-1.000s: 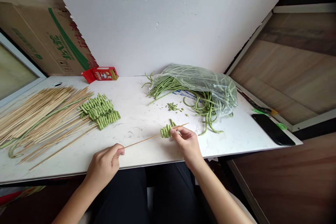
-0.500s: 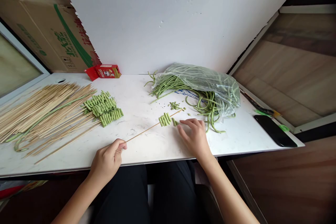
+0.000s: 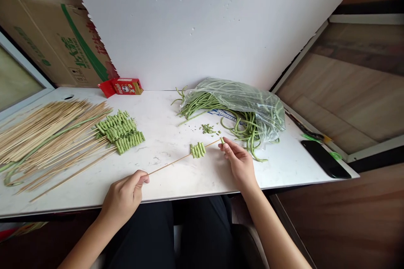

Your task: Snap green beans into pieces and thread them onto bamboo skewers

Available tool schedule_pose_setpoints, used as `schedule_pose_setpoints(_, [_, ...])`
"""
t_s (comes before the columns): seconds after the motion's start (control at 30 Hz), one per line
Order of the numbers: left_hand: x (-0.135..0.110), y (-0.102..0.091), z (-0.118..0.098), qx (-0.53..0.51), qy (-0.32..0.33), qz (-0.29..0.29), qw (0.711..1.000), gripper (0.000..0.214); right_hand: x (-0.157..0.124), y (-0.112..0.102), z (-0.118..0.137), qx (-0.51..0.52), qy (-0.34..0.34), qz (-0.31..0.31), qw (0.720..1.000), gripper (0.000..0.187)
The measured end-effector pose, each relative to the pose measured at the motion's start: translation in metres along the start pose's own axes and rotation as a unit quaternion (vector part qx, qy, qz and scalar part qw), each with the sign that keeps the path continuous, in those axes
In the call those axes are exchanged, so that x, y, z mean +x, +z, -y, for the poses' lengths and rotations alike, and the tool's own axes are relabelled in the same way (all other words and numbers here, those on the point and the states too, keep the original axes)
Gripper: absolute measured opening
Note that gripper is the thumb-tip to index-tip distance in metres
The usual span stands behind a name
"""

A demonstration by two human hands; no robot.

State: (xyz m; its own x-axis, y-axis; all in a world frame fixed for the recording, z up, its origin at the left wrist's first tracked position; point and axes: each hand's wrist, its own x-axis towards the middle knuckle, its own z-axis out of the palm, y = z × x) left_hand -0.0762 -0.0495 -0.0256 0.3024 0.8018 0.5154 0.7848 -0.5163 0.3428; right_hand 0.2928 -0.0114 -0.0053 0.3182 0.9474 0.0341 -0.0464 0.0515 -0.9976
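My left hand (image 3: 128, 191) is closed around the near end of a thin bamboo skewer (image 3: 170, 163), which slants up to the right over the white table. Several short green bean pieces (image 3: 198, 150) sit side by side on the skewer. Between the thumb and fingers of my right hand (image 3: 238, 160) is a single bean piece (image 3: 222, 141), right at the skewer's far tip. Whether the tip has entered it I cannot tell. Small bean ends (image 3: 207, 128) lie scattered on the table just beyond.
Finished bean skewers (image 3: 118, 130) lie at left beside a pile of bare bamboo skewers (image 3: 47, 134). A clear plastic bag (image 3: 252, 96) of long beans (image 3: 202, 103) lies at the back right. A phone (image 3: 325, 159) is near the right edge; a red box (image 3: 126, 86) stands at the back.
My right hand has picked up the loose bean piece from the table and brought it to the skewer's tip. My left hand still holds the skewer. The view has shifted slightly.
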Motion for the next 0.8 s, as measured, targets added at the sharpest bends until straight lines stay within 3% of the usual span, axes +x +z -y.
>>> schedule_pose_setpoints(0.23, [-0.004, 0.002, 0.005, 0.007, 0.024, -0.002, 1.000, 0.021, 0.002, 0.002, 0.006, 0.140, 0.042, 0.009, 0.989, 0.041])
schedule_pose_setpoints(0.8, [-0.003, 0.002, 0.004, 0.012, 0.025, -0.004, 1.000, 0.021, 0.001, 0.000, -0.005, 0.065, 0.003, 0.040, 0.997, 0.028])
